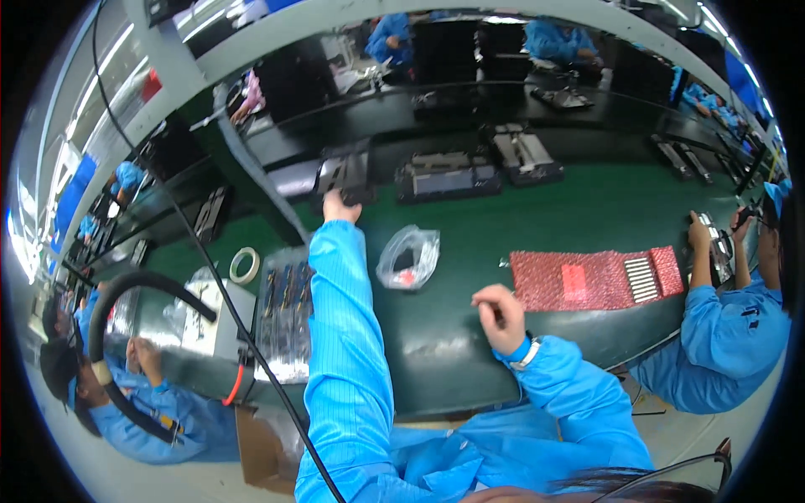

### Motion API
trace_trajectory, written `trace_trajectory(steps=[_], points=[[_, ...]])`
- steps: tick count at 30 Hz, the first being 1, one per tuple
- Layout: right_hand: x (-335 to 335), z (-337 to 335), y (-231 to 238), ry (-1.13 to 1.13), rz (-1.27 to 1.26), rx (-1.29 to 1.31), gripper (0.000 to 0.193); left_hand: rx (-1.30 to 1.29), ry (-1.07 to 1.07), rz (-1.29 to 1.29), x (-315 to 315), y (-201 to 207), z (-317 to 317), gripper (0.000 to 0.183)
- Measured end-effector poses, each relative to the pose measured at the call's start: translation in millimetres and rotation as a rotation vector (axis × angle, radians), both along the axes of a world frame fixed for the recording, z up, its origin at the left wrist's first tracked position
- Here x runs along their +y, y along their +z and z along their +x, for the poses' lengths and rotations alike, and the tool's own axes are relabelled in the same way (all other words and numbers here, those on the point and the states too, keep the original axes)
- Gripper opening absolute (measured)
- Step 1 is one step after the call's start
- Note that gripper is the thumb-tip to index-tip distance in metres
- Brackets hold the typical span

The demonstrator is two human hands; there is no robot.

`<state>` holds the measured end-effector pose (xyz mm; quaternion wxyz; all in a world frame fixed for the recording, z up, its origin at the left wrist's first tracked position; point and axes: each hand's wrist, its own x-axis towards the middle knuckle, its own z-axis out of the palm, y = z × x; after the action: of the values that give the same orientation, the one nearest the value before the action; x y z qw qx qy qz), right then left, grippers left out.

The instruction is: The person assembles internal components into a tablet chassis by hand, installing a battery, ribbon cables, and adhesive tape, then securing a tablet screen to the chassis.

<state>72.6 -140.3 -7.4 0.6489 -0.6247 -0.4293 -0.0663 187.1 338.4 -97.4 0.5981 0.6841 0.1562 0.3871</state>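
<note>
My left arm stretches forward over the green table, and my left hand (341, 210) is closed on the near edge of a black tray (359, 194) with flat metal parts (342, 172) on it. Its fingertips are partly hidden. Above the table's near side, my right hand (501, 320) is loosely curled, with a gap between thumb and fingers and nothing visible in it. Just right of that hand lies a red bubble-wrap sheet (545, 281) with a row of small silvery strips (641, 279) on it. A clear plastic bag (409, 256) lies between my arms.
Two more loaded black trays (449, 178) (526, 155) stand at the back. Left of my arm are bagged parts (285, 314), a tape roll (244, 265), a white box (222, 323) and a black hose (105, 327). Co-workers sit left (168, 419) and right (721, 335). A cable (180, 218) crosses the view.
</note>
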Motion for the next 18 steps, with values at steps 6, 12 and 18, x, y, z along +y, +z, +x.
trace_trajectory(steps=[6, 12, 18], points=[[-19, 27, -6, -0.127, -0.050, -0.227, 0.032, 0.136, 0.157, -0.957, -84, 51, 38, 0.029], [-7, 35, -12, -0.086, -0.114, -0.224, 0.036, -0.028, 0.343, -0.915, -39, 44, 61, 0.031], [-4, 33, -8, -0.215, -0.086, -0.212, 0.031, -0.174, 0.215, -0.949, -54, 107, 8, 0.020]])
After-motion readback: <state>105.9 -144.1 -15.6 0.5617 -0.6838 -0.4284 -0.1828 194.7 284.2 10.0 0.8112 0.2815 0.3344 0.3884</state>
